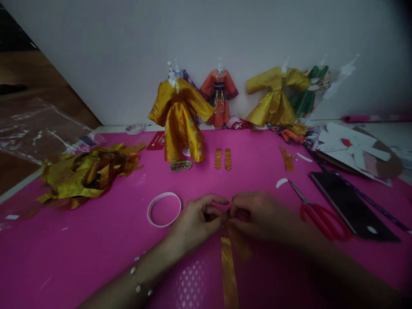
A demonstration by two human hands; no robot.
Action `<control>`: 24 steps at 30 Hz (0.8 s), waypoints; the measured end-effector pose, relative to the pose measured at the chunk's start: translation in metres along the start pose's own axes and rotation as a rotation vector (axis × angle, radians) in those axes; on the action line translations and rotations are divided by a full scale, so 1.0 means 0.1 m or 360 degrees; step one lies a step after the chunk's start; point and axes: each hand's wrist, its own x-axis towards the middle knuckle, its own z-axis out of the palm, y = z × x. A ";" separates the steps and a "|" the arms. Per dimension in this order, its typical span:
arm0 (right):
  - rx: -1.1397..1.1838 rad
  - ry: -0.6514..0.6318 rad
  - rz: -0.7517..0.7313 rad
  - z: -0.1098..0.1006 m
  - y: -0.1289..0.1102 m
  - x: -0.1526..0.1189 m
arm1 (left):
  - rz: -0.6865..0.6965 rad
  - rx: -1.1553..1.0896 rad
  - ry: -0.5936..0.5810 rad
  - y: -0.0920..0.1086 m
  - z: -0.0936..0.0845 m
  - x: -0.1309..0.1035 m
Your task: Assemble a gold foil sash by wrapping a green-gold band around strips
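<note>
My left hand (206, 214) and my right hand (251, 214) meet over the pink mat, fingertips close together. Both pinch a small gold fabric strip (240, 244), whose loose end hangs down below my right fingers; the pinched part is mostly hidden. Under it lies a longer gold ribbon strip (228, 274), reaching the lower edge of view. A white tape ring (164, 209) lies just left of my left hand. Farther back, two short gold strips with dotted edges (222, 159) lie side by side.
Doll-sized garments on stands line the back, including a gold robe (182, 116), an orange one (219, 94) and a yellow one (278, 94). Gold fabric scraps (90, 171) heap at left. Red-handled scissors (322, 216), a phone (354, 206) and white paper cutouts (354, 146) lie at right.
</note>
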 end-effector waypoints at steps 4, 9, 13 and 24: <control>0.0058 0.0060 0.0001 0.01 0.00 0.01 | -0.0006 -0.0030 0.0032 0.01 0.00 0.01; 0.0432 0.0196 0.0115 -0.03 0.00 0.03 | -0.0024 -0.0138 0.0052 0.06 -0.03 0.01; 0.0602 0.0437 0.0274 -0.04 0.07 0.06 | -0.0083 -0.0203 0.0036 0.08 -0.07 0.02; 0.1178 0.0130 0.0383 0.07 0.17 0.13 | -0.0088 -0.0216 -0.0007 0.05 -0.12 0.06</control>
